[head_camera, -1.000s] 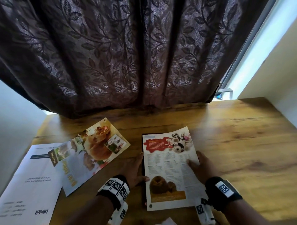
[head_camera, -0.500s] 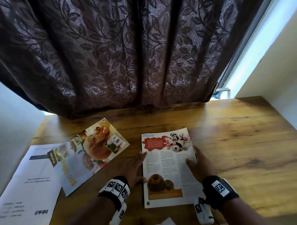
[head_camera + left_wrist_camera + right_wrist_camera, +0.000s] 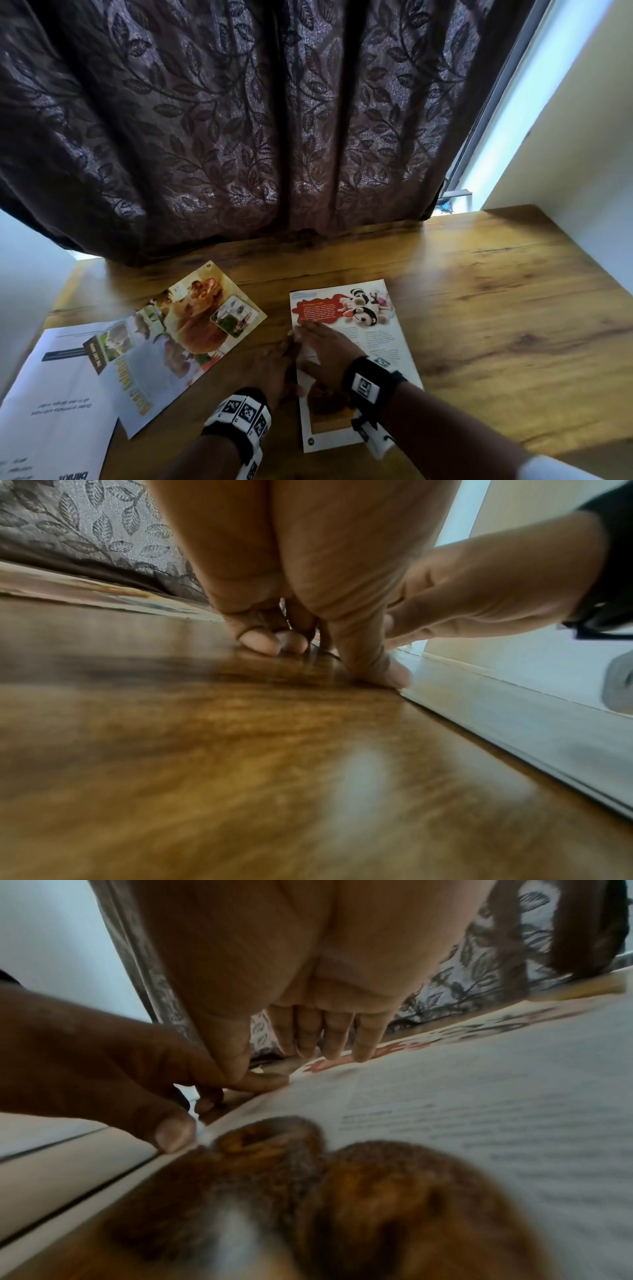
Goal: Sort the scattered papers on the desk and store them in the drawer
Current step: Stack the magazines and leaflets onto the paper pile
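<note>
A magazine page with plush toys lies in the middle of the wooden desk. My right hand reaches across it and rests flat, its straight fingers near the page's left edge. My left hand sits just left of the page. Its fingertips are bent down onto the desk, and its thumb presses against the page's left edge. A colour page with a brown dog and a white printed sheet lie at the left. No drawer is in view.
A dark leaf-patterned curtain hangs along the desk's back edge. A pale wall closes in the right side, and a bright window strip shows beside the curtain. The right half of the desk is bare wood.
My right hand has moved from the page's right edge across to its left side. My left hand stays at the left edge, its fingers now bent down instead of lying flat.
</note>
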Available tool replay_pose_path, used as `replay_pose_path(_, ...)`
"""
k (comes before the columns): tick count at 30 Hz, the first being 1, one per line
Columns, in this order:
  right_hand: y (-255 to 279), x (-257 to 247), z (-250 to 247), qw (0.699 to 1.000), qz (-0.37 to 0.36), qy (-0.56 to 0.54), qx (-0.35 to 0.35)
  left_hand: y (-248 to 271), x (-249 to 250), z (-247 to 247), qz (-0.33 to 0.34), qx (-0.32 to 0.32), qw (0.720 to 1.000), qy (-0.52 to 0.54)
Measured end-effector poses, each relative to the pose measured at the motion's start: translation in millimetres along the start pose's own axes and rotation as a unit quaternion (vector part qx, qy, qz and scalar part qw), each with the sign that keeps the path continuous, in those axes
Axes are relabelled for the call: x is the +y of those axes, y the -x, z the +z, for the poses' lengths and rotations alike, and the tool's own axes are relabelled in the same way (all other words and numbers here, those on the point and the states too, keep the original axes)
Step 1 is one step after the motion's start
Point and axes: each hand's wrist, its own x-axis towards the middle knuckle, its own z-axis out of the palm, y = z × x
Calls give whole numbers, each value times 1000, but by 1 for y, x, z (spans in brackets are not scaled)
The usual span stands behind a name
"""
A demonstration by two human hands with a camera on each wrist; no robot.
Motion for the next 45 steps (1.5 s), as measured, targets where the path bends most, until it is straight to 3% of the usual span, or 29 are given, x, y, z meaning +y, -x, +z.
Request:
replay_pose_path(4,-10,31,5,994,17,101,-38,0,6,-3,-19,-32,999,-27)
replay_pose_path(9,23,104,-10,987,151,60,-6,1,8,-3,-29,-51,998,-31)
replay_pose_path(15,93,125,-11,984,139,79,-83,-1,4,3,-35,-48,998,-24)
replay_pose_path(22,129,141,-11,981,163,72,-77,-3,4,2,-31,-50,998,-31)
replay_pose_path(27,125,133,-14,980,178,64,-69,6,-1,-2,-2,-25,1000,-10)
replay_pose_path(30,124,124,-13,980,195,29,-18,13,-13,-2,-10,2,996,90)
replay_pose_path(32,119,108,-11,982,185,8,48,28,-24,-9,-37,70,982,171)
replay_pose_path(36,86,57,-16,987,111,15,114,64,-69,-29,-91,189,965,156)
replay_pose_path(41,10,-16,-18,989,61,-4,133,107,-142,-40,-209,190,955,95)
replay_pose_path(45,-55,-59,-11,993,87,-22,70,127,-177,-35,-242,176,952,60)
